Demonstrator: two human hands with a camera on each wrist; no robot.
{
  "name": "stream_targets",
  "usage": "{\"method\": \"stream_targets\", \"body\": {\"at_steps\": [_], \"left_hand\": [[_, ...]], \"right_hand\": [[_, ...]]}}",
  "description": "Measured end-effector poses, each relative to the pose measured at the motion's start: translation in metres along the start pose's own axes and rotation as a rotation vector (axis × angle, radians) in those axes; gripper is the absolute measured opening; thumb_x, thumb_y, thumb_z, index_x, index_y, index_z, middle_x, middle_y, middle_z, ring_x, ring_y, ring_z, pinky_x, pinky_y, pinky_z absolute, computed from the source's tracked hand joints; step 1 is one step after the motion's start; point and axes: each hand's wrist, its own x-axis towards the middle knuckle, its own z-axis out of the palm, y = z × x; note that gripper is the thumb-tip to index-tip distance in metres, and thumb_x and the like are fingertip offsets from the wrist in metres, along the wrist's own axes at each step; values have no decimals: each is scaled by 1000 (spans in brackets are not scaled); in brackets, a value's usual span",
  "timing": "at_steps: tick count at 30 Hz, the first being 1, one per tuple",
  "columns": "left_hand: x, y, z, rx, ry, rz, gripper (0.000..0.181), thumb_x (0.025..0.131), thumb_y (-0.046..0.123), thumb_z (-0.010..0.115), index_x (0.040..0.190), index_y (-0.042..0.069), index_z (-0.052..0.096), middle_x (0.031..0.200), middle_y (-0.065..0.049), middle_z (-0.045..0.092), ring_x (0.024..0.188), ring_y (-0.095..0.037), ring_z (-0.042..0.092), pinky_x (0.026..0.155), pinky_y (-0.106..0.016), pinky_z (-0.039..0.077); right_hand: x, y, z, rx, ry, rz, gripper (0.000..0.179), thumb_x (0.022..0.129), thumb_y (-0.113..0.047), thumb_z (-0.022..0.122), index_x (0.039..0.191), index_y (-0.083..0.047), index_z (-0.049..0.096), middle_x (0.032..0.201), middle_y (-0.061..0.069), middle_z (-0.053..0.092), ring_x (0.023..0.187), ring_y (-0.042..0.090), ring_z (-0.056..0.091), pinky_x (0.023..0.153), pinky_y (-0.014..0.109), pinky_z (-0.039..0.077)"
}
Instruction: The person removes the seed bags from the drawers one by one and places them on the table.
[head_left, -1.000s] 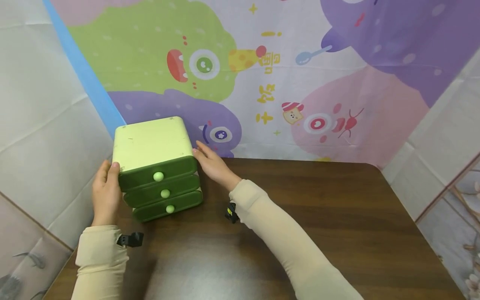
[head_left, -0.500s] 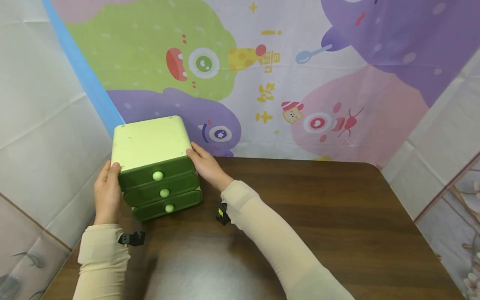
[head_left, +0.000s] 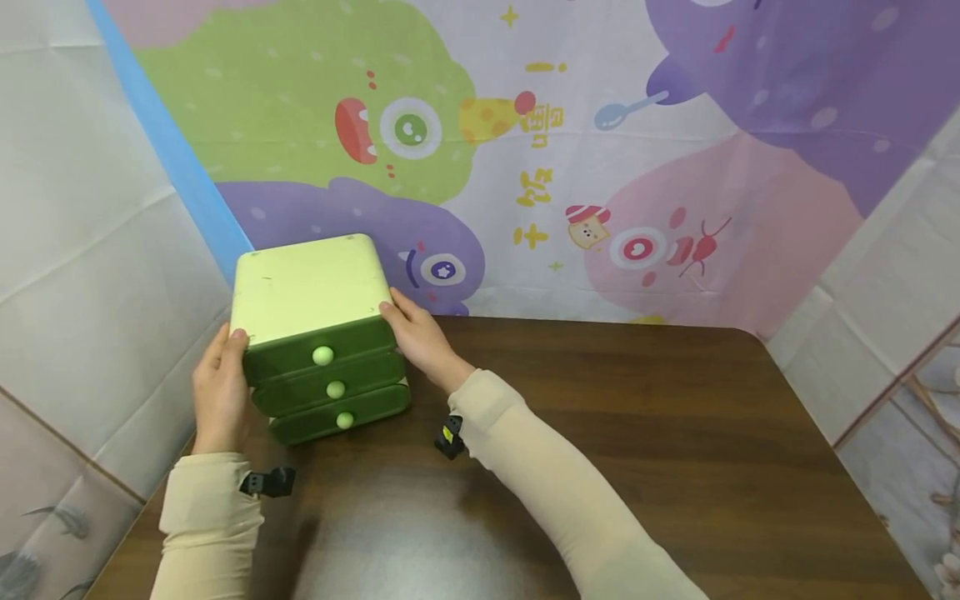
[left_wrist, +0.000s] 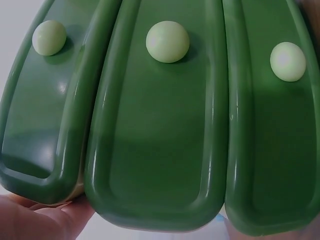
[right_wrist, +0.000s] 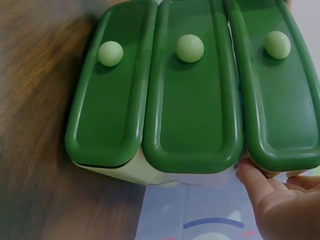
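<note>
A small drawer box (head_left: 311, 287) with a pale yellow-green top stands at the table's left rear. Its three dark green drawers (left_wrist: 160, 135) are stacked, each with a round light green knob (right_wrist: 190, 48), and all look closed. My left hand (head_left: 221, 387) holds the box's left side, thumb at the top front corner. On the opposite side my right hand (head_left: 423, 337) grips the upper right edge, thumb on the top corner. The right wrist view shows right-hand fingers (right_wrist: 257, 185) at the end of the top drawer. Most left-hand fingers are hidden behind the box.
The brown wooden table (head_left: 637, 450) extends to the right of the box. Behind it hangs a cartoon-printed cloth (head_left: 555, 275), close to the box's back. A pale panelled wall (head_left: 97, 275) stands close on the left.
My right hand has moved in, its thumb now on the box's top corner. The box, with both hands on it, has shifted slightly to the right.
</note>
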Motion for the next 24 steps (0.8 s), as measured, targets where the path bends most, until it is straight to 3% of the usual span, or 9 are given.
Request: {"method": "stream_targets", "body": {"at_steps": [3,5,10,12,17,20,24], "left_hand": [[-2,0,2,28,0,-2,59,102,43,42,155,21,28,164,6,18,149,-11,21,121,-35,25],[-3,-1,4,42,-6,-6,57,102,44,43,154,22,30,163,6,20,148,-12,25,117,-29,32],[-7,-2,9,84,-29,-4,58,101,46,44,153,26,31,162,3,26,144,-16,33,93,-12,44],[-10,-3,12,104,-42,-3,59,101,48,44,154,26,29,162,3,25,145,-17,33,99,-16,43],[-14,-6,21,149,-81,1,63,101,49,43,156,25,25,163,4,22,146,-17,28,117,-45,31],[-16,-7,26,188,-102,23,63,101,49,43,156,24,24,163,5,22,147,-17,26,118,-48,29],[-19,-9,33,219,-133,49,63,101,49,43,156,22,25,162,5,25,146,-16,28,118,-44,31]], "right_hand": [[-3,2,-3,3,5,1,56,104,-43,41,156,-27,25,162,-4,26,145,21,34,100,42,51],[-6,4,-6,7,8,-1,56,104,-43,41,156,-28,25,162,-4,26,145,20,35,100,42,51],[-13,9,-15,-8,25,-19,56,104,-44,41,155,-28,26,162,-5,27,145,19,34,104,41,48],[-17,10,-20,-17,39,-27,56,104,-44,42,155,-27,27,161,-5,28,146,18,32,107,41,45],[-26,14,-32,-26,73,-46,56,103,-42,44,154,-25,30,161,-7,29,148,16,29,116,39,34],[-31,16,-41,-30,85,-61,56,103,-42,45,154,-22,31,161,-6,29,148,16,28,120,36,27],[-40,18,-52,-12,100,-74,56,103,-40,47,153,-19,33,160,-5,30,149,17,27,121,36,26]]}}
